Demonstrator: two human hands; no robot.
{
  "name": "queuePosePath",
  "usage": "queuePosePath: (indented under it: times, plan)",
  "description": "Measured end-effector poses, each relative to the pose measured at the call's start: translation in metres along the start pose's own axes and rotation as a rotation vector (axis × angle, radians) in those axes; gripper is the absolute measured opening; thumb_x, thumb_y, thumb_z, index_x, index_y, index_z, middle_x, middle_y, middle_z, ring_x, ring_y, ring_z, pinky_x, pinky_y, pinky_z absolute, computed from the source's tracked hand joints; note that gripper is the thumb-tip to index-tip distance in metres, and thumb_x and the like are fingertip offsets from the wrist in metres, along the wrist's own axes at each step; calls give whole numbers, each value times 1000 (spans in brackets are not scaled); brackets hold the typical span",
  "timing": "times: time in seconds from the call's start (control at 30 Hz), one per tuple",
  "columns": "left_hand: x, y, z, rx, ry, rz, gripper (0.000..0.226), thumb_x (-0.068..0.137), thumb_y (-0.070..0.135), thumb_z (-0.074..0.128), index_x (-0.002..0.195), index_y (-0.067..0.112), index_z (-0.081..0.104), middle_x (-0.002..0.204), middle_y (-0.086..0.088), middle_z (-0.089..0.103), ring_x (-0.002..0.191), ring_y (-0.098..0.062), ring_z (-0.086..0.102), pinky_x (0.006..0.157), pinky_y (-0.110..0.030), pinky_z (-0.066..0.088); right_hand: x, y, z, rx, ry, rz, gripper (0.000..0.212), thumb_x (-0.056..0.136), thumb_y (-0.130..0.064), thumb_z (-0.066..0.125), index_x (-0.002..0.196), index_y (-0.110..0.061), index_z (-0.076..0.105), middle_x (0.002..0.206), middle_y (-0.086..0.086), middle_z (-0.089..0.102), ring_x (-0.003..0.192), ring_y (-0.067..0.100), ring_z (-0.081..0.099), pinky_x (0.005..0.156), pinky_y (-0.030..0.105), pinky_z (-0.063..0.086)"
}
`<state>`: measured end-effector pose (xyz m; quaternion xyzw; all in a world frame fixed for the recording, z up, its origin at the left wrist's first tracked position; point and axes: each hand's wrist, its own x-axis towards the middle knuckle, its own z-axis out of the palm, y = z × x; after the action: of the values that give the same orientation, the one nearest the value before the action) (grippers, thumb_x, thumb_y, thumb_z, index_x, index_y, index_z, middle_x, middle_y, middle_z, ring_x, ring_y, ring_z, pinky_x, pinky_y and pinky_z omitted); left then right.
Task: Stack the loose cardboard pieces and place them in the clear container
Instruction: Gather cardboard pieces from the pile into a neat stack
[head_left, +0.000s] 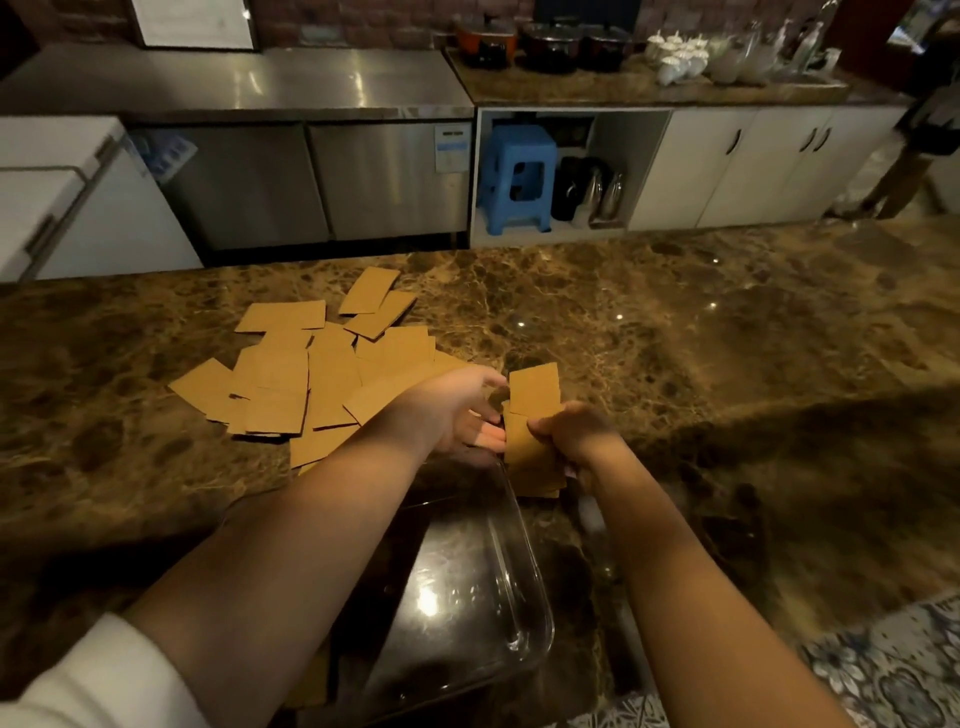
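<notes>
Loose cardboard pieces (322, 374): flat tan rectangles, scattered and overlapping in a messy spread on the brown marble counter, left of centre. Small stack of cardboard (532, 426) held upright-ish just right of that pile, pieces a bit fanned, not squared up. Clear container (519, 587): glassy, rounded corners, sitting nearest the camera, looks empty, partly hidden.

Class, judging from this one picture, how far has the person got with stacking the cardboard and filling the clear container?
Done: little; the clear container looks empty. In hand: the right hand grips a small stack of cardboard, and the left hand steadies it. Left: most loose pieces lie scattered on the marble counter.
</notes>
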<state>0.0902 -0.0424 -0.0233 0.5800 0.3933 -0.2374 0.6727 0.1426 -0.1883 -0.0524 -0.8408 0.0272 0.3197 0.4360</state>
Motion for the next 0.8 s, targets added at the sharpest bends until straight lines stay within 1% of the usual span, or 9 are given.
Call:
queuePosePath:
  times: [0.13,0.3,0.37,0.43,0.5,0.57,0.67,0.73,0.8]
  plan:
    - [-24,16,-13,-217,15,206,35,96,42,55,105,9,66,101,-11,66,92,-26,63,82,-41,51,-19,-36,-12,145,106,-213,23,97,-14,58,119,-8,63,103,9,68,90,24,63,76,34,52]
    - [-88,23,-33,-412,38,557,27,95,41,56,105,21,70,99,-7,74,98,-23,64,86,-43,52,-77,-100,-9,321,-127,-427,15,98,-22,55,107,-28,66,100,-3,68,90,18,63,64,30,49]
    - [-117,19,-43,-425,21,642,34,95,45,52,112,22,71,104,-11,74,96,-26,65,83,-42,53,-99,-121,1,311,-191,-520,17,99,-25,55,113,-24,66,103,0,67,91,17,62,62,25,48]
    - [-143,14,-55,-437,41,693,35,93,47,51,108,25,74,102,-10,74,98,-30,63,83,-44,51,-115,-136,12,323,-215,-600,23,98,-24,56,119,-20,66,109,4,69,96,22,64,69,30,53]
    - [-162,9,-69,-482,44,743,36,94,43,49,92,27,81,89,-6,77,95,-30,63,81,-43,52,-129,-148,23,317,-208,-691,25,97,-24,58,120,-20,67,110,2,71,101,22,64,79,37,57]
    - [-176,4,-84,-534,28,793,38,95,39,47,87,28,82,85,-4,78,89,-27,66,76,-39,54,-138,-157,31,316,-194,-742,28,97,-25,59,124,-21,66,109,-2,70,100,17,64,76,33,55]
    - [-190,-3,-105,-630,-1,860,36,95,30,48,114,15,75,106,-12,75,97,-30,66,83,-43,52,-144,-168,40,302,-209,-773,19,97,-29,58,112,-27,69,102,-5,71,96,18,64,72,36,56]
    - [-196,-4,-115,-644,6,878,39,95,27,50,125,9,65,115,-17,71,102,-33,63,87,-45,49,-147,-174,45,309,-236,-781,14,97,-28,59,104,-27,71,99,-4,73,97,22,66,85,45,58]
    - [-198,-4,-122,-628,4,907,43,88,28,55,125,9,65,113,-15,73,96,-29,67,82,-42,52,-146,-177,50,325,-252,-780,14,97,-27,59,103,-26,72,97,-6,75,98,21,66,93,50,56]
